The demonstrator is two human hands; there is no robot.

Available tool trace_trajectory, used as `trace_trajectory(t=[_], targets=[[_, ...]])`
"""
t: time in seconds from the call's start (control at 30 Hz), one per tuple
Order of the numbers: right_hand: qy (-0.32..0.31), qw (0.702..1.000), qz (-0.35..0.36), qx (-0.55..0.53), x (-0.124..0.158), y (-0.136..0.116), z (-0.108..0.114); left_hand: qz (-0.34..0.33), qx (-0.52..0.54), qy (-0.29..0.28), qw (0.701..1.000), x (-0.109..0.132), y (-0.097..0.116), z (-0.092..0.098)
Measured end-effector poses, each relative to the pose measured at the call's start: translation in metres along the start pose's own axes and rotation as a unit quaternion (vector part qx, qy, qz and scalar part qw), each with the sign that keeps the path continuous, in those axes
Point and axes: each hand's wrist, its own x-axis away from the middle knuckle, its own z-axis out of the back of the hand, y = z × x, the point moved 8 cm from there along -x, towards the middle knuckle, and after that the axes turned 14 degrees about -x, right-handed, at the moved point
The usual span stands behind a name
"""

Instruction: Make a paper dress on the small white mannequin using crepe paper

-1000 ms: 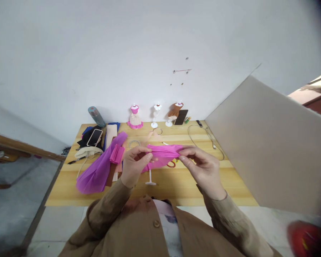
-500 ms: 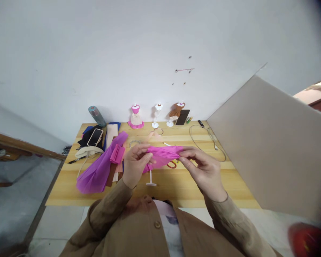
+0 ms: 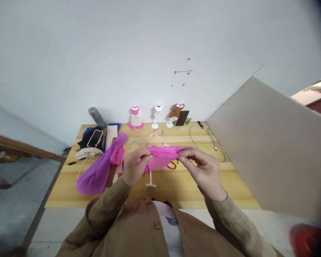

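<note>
I hold a pleated piece of pink crepe paper [image 3: 163, 154] above the wooden table [image 3: 176, 192]. My left hand [image 3: 133, 167] pinches its left end, fingers closed on the folds. My right hand [image 3: 203, 169] pinches the right end between thumb and forefinger. Under the paper stands a small white mannequin stand [image 3: 151, 179], its upper part hidden by the paper. Orange-handled scissors [image 3: 172, 164] lie just behind my right fingers.
Purple tulle [image 3: 98, 169], a folded pink strip [image 3: 117, 154] and paper sheets lie at the left, with a phone [image 3: 95, 137] on dark cloth. Three small dress mannequins [image 3: 135, 117] line the back edge. A cable [image 3: 205, 137] curls at right beside a large grey board [image 3: 270, 142].
My left hand has curled tighter on the paper's left end and shifted slightly down. The right hand and the paper have barely moved.
</note>
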Motion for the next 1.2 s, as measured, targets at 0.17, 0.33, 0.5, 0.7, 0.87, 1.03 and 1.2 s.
trace_trajectory(t=[0.17, 0.33, 0.5, 0.7, 0.87, 1.03, 1.2], targets=[[-0.003, 1.000, 0.016, 0.014, -0.001, -0.003, 0.000, -0.075, -0.021, -0.012, 0.997, -0.005, 0.009, 0.000], [-0.002, 0.999, 0.034, 0.039, -0.002, -0.008, 0.001, -0.022, 0.021, -0.060, 0.998, -0.009, -0.001, -0.006], [-0.003, 0.998, 0.035, 0.051, -0.002, -0.008, 0.002, -0.005, 0.005, -0.068, 0.998, -0.010, -0.001, -0.005], [-0.012, 0.997, 0.046, 0.055, -0.003, -0.011, 0.001, 0.007, 0.016, -0.046, 0.999, -0.009, -0.001, -0.006], [-0.013, 0.996, 0.051, 0.066, -0.003, -0.014, -0.001, -0.006, 0.012, -0.041, 0.999, -0.009, 0.000, -0.006], [-0.021, 0.992, 0.079, 0.091, -0.003, -0.022, -0.002, -0.019, -0.019, -0.048, 0.998, -0.009, 0.002, -0.004], [-0.016, 0.993, 0.072, 0.092, -0.003, -0.019, 0.000, -0.047, -0.045, -0.032, 0.997, -0.007, 0.011, 0.000]])
